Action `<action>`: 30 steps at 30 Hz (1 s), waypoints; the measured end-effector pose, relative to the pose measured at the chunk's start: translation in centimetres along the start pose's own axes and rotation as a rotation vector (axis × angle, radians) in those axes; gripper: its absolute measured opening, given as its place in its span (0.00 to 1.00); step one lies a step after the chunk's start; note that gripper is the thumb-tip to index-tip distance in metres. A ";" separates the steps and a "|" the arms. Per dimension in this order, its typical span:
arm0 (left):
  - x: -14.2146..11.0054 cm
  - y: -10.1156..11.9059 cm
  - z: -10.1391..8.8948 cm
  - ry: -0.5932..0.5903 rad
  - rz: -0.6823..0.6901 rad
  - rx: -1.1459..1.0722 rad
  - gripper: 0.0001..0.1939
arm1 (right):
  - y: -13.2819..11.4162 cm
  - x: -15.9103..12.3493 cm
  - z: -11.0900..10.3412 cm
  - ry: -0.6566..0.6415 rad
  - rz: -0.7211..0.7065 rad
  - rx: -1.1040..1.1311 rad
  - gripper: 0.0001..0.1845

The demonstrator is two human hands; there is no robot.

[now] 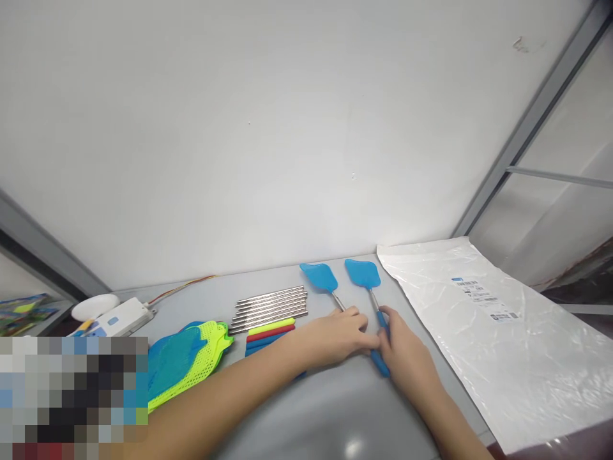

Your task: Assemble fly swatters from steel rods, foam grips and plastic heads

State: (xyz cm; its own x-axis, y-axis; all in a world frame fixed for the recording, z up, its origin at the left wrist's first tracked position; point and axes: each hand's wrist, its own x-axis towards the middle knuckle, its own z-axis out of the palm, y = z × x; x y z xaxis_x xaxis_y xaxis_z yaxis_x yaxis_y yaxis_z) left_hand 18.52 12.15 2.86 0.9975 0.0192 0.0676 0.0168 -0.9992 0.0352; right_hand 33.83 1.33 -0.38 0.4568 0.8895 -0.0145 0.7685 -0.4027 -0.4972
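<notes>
Two blue fly swatters lie side by side on the grey table (335,409), heads pointing away from me. My right hand (405,348) is closed round the blue handle of the right swatter (363,273). My left hand (338,335) rests, fingers curled, over the handle of the left swatter (318,276), covering it. The two hands touch at the fingertips.
Several metal rods (271,303) lie left of the swatters, with coloured grips (271,332) below them. A pile of blue and yellow-green mesh heads (191,354) sits further left. A white plastic bag (498,332) covers the right side. A white device (119,316) with wires lies at far left.
</notes>
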 end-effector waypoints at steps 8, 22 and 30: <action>1.8 -0.6 -0.1 -0.063 0.057 -0.036 0.11 | 0.6 0.3 -0.1 0.020 0.026 0.100 0.24; -0.6 1.3 0.1 0.110 -0.123 -0.235 0.13 | 0.8 0.4 0.5 0.013 -0.015 0.088 0.22; -2.6 2.9 0.3 0.116 -0.255 -0.198 0.14 | -1.5 -0.7 0.7 -0.044 -0.068 -0.017 0.24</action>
State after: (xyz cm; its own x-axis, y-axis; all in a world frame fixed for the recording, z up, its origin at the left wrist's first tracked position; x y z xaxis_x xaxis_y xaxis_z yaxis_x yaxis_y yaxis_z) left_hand 15.98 9.23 2.48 0.9483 0.2828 0.1439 0.2401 -0.9360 0.2573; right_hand 32.06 1.40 -0.23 0.3832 0.9235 -0.0193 0.8048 -0.3441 -0.4836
